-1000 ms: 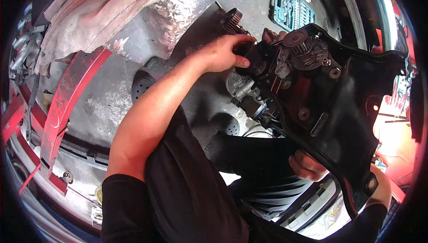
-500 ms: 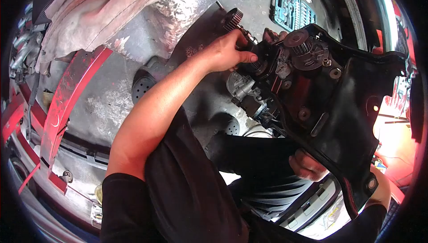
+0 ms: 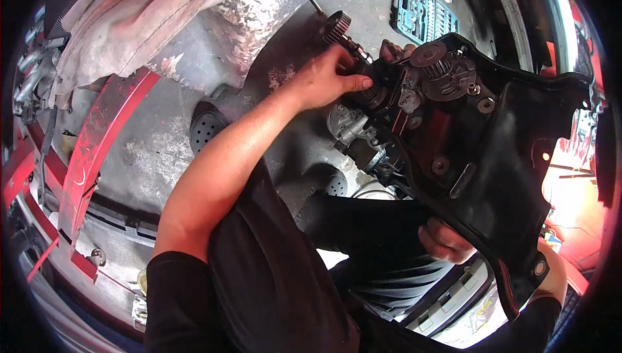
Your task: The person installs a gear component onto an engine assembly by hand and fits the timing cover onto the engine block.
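Note:
A large black cover plate [image 3: 512, 152] stands tilted in front of me, partly hiding my right forearm. A toothed pulley [image 3: 433, 64] sits against its upper part. My right hand [image 3: 447, 241] is closed around the plate's lower left edge, its thumb side hidden. My left hand [image 3: 334, 81] is closed at a dark, round, ridged part [image 3: 371, 97] left of the plate; the thumb lies on it and the fingertips are hidden. Just above that hand, a toothed gear [image 3: 337, 26] ends a metal shaft [image 3: 357, 48]. Below is a silver metal housing [image 3: 350, 123].
A teal socket set case [image 3: 424, 9] lies on the floor at the back. Red metal frame bars [image 3: 107, 132] stand at left, beneath a stained cloth [image 3: 142, 22]. My perforated shoe [image 3: 207, 126] is on the floor. A bright red surface [image 3: 576, 217] is at right.
The view has shifted very slightly. Both hands keep their places, the left at the ridged part and the right on the plate's edge.

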`<action>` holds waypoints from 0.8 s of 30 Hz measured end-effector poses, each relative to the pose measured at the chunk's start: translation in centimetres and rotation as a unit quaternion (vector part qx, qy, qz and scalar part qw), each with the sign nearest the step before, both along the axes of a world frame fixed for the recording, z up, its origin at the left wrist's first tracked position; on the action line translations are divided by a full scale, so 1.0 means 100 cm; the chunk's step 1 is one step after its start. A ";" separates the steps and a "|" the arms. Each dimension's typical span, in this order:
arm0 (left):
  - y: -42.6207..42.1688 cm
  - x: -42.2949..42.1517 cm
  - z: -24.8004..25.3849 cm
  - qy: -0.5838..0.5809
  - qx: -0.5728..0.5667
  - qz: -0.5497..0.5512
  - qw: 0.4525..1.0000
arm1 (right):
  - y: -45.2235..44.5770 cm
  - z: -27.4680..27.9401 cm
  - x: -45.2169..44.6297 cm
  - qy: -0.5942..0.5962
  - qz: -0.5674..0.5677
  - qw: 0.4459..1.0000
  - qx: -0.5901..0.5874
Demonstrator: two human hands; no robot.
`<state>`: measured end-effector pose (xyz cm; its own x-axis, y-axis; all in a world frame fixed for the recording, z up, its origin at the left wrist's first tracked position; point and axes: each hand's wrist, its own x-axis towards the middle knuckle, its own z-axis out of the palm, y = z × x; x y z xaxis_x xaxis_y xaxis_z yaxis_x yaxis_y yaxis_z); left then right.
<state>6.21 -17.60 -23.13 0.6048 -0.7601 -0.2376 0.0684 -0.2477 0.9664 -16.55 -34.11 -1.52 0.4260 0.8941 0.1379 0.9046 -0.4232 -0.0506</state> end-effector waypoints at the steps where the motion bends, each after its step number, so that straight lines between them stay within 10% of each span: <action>1: -0.002 0.001 0.002 0.000 -0.001 0.000 1.000 | 0.004 0.005 0.009 -0.004 0.018 1.000 -0.004; 24: -0.027 -0.003 0.004 -0.194 0.063 -0.038 0.978 | 0.004 0.004 -0.001 0.024 0.001 1.000 -0.013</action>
<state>5.91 -20.30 -22.78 0.6101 -0.7865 -0.0960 -0.3204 -0.3557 0.8779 -16.69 -33.70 -1.13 0.4293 0.8983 0.0935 0.9025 -0.4227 -0.0826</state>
